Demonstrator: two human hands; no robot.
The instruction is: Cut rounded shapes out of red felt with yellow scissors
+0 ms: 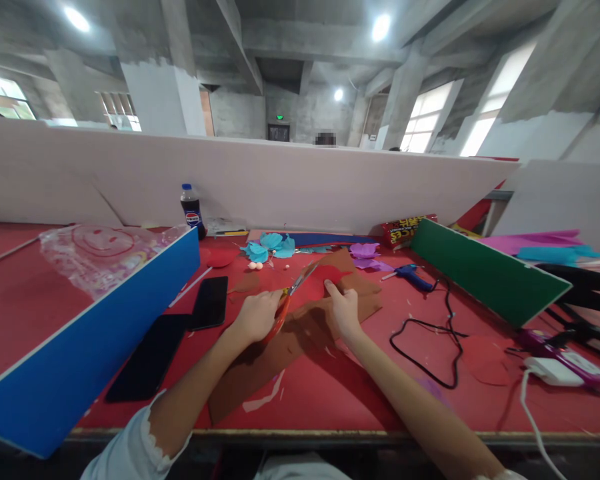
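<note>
Orange-handled scissors (280, 315) are in my left hand (258, 316), whose fingers are closed round the handles. Their blades point up and to the right, at the edge of a piece of red paper (316, 283). My right hand (343, 309) pinches that red paper, thumb on top; its other fingers are partly hidden. Beneath both hands lies brown paper (260, 373) on the red table. Blue paper petals (270, 247) and purple petals (365, 251) sit just beyond the hands.
A blue board (105, 327) and two dark devices (210, 303) stand or lie left. Behind is a cola bottle (192, 212). On the right are a blue glue gun (414, 277), black cord (424, 325), green board (485, 270) and white adapter (553, 371).
</note>
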